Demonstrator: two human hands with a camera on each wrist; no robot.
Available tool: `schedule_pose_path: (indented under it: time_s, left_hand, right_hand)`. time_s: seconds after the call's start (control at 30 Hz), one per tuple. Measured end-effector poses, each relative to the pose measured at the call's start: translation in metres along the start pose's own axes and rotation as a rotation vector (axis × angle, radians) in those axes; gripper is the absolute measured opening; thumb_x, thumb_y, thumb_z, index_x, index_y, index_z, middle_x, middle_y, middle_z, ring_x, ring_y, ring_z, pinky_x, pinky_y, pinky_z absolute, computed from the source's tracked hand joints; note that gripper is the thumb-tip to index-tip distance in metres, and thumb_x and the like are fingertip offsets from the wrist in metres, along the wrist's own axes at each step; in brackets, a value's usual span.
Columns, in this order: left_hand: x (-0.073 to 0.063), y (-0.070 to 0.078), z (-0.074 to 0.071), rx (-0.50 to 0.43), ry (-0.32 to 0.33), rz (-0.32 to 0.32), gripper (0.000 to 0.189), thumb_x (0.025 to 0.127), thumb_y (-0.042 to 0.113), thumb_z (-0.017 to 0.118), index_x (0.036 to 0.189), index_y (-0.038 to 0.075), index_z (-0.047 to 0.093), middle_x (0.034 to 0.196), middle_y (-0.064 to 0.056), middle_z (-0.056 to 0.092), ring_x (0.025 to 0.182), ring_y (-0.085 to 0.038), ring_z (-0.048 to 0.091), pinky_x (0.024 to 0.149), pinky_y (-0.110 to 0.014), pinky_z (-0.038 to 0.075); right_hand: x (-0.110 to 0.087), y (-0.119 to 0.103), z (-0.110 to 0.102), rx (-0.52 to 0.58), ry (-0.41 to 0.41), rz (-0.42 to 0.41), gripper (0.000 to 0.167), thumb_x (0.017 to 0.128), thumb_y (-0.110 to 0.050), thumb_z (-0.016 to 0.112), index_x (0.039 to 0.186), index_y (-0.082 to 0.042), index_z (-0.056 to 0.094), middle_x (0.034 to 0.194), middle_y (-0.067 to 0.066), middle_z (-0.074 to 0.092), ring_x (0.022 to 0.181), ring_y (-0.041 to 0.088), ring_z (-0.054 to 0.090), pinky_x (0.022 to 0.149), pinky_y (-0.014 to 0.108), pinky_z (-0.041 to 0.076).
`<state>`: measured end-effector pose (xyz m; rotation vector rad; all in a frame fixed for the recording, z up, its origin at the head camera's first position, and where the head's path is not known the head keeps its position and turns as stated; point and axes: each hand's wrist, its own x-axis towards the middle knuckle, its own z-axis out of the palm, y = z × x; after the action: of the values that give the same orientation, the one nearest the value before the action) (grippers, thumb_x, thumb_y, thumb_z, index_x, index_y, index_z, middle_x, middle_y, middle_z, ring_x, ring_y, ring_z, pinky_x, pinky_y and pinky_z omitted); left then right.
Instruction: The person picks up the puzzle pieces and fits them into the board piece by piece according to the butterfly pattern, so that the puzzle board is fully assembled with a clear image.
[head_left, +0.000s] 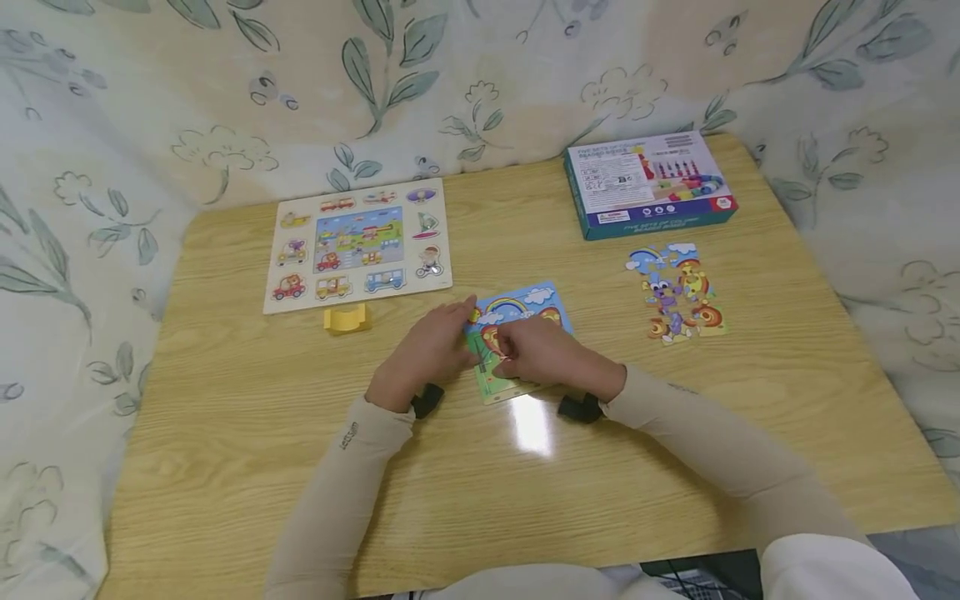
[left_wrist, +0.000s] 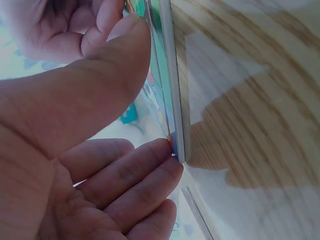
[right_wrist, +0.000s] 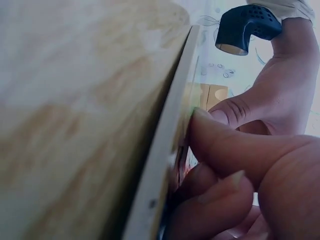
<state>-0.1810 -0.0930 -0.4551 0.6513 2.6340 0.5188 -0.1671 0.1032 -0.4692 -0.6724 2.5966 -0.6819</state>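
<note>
A colourful puzzle board (head_left: 540,296) with a rainbow and green ground lies on the table between both hands. At its left side is my left hand (head_left: 435,346), its fairly straight fingers touching the far edge and its thumb (left_wrist: 125,60) lying over the picture side. Above the board my right hand (head_left: 551,350) has curled fingers; its thumb and fingers (right_wrist: 225,192) pinch at a puzzle piece against the board face, mostly hidden by the hand. An orange spiral piece (head_left: 491,340) shows beside the right fingertips. Several loose puzzle pieces (head_left: 678,292) lie together to the right.
A larger picture board of vehicles (head_left: 427,283) lies at the back left, with a yellow plastic holder (head_left: 347,319) just in front. At the back right sits a flat box (head_left: 645,183). A floral cloth (head_left: 487,83) hangs behind the wooden table (head_left: 225,467).
</note>
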Motion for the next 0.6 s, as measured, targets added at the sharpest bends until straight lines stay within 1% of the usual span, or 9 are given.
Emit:
schedule_pose_path:
  time_s: [0.13,0.23,0.33,0.4,0.43,0.5,0.6]
  left_hand:
    - [0.002,0.001,0.001,0.001,0.014,-0.008,0.088,0.084,0.03,0.075,0.152,0.006,0.025,0.148,-0.013,0.043,0.137,-0.031,0.04,0.116,-0.041,0.033]
    - [0.006,0.004,0.001,-0.004,0.021,-0.001,0.084,0.087,0.033,0.071,0.152,0.007,0.025,0.148,-0.013,0.043,0.137,-0.029,0.04,0.116,-0.041,0.033]
    - [0.009,0.007,0.001,-0.009,0.027,0.001,0.082,0.089,0.035,0.068,0.152,0.006,0.025,0.148,-0.013,0.043,0.137,-0.029,0.04,0.116,-0.04,0.033]
    - [0.009,0.008,0.001,-0.005,0.029,-0.006,0.083,0.088,0.035,0.069,0.152,0.006,0.024,0.148,-0.013,0.043,0.137,-0.029,0.04,0.116,-0.04,0.033]
    - [0.008,0.008,0.001,-0.003,0.03,-0.012,0.083,0.088,0.034,0.069,0.152,0.006,0.024,0.148,-0.014,0.043,0.137,-0.03,0.04,0.116,-0.041,0.033]
    - [0.007,0.009,0.0,0.004,0.026,-0.032,0.084,0.087,0.032,0.071,0.152,0.007,0.024,0.148,-0.013,0.043,0.137,-0.03,0.04,0.116,-0.041,0.033]
    - [0.005,0.008,0.0,0.014,0.009,-0.055,0.086,0.086,0.031,0.072,0.153,0.008,0.023,0.149,-0.012,0.042,0.138,-0.03,0.039,0.116,-0.041,0.033]
  right_hand:
    - [-0.001,0.001,-0.001,0.004,-0.002,-0.02,0.028,0.08,-0.034,0.077,0.075,-0.017,0.057,0.066,-0.006,0.056,0.059,0.01,0.049,0.052,0.023,0.038]
    - [-0.005,0.006,-0.006,0.048,-0.025,-0.069,0.023,0.083,-0.032,0.074,0.075,-0.017,0.058,0.066,-0.007,0.056,0.059,0.008,0.049,0.053,0.022,0.039]
    - [-0.011,0.016,-0.022,0.119,-0.077,-0.143,0.017,0.088,-0.031,0.07,0.079,-0.018,0.062,0.066,-0.007,0.057,0.059,0.007,0.049,0.053,0.023,0.041]
    - [-0.016,0.027,-0.04,0.141,-0.077,-0.157,0.014,0.091,-0.029,0.067,0.084,-0.018,0.065,0.069,-0.006,0.061,0.061,0.008,0.051,0.055,0.024,0.043]
    - [-0.018,0.033,-0.051,0.127,-0.055,-0.145,0.012,0.091,-0.028,0.066,0.087,-0.017,0.066,0.071,-0.004,0.062,0.062,0.01,0.053,0.056,0.026,0.045]
    - [-0.024,0.049,-0.075,0.065,0.017,-0.065,0.014,0.092,-0.025,0.065,0.094,-0.012,0.067,0.077,0.002,0.065,0.066,0.014,0.055,0.059,0.03,0.047]
    - [-0.034,0.079,-0.107,-0.06,0.098,0.144,0.024,0.092,-0.023,0.065,0.107,-0.004,0.065,0.091,0.013,0.068,0.076,0.023,0.059,0.066,0.038,0.05]
